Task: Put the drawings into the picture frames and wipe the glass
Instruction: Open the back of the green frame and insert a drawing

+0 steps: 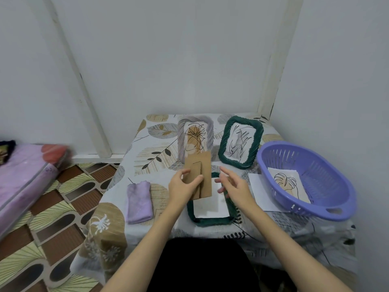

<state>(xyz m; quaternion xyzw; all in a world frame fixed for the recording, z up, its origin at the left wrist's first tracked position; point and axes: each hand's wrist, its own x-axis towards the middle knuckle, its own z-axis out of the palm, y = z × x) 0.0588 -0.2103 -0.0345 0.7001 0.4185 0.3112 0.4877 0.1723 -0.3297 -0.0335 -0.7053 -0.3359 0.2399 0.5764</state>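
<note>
My left hand (183, 187) grips a brown cardboard backing board (203, 168) with a fold-out stand, held upright above a dark green frame (191, 211) lying face down on the table. White paper (212, 206) lies inside that frame. My right hand (233, 185) hovers open just right of the board, fingers spread, touching nothing. Two filled frames stand at the back: a grey one (194, 123) and a dark green one (241, 140). A folded lilac cloth (139, 202) lies to the left.
A purple plastic basket (328, 199) at the right holds a leaf drawing (291, 184); a white sheet (259, 186) sticks out beneath it. The leaf-patterned tablecloth (155, 152) covers the small table. Walls close in behind and right; a mattress (23, 178) lies left.
</note>
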